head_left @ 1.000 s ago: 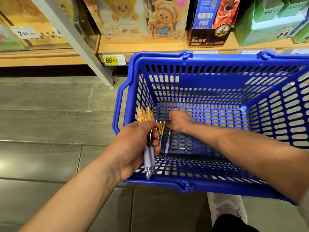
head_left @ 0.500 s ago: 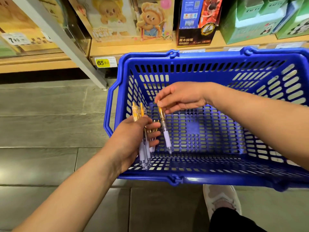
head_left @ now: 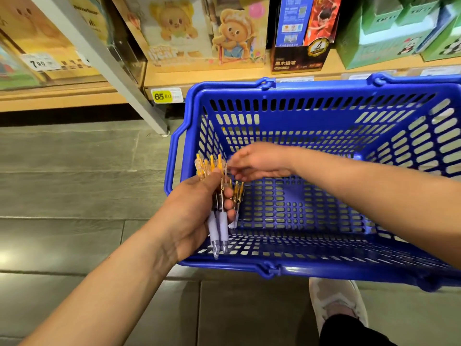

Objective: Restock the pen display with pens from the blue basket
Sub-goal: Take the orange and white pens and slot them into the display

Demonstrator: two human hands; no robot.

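Head: grey floor, blue basket, shelf.

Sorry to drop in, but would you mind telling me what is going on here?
A person works over a blue basket on the floor by a shelf. The left hand grips a bunch of orange-and-lilac pens over the basket's left end. The right hand reaches to the tops of that bunch; it is blurred, so whether it pinches a pen is unclear.
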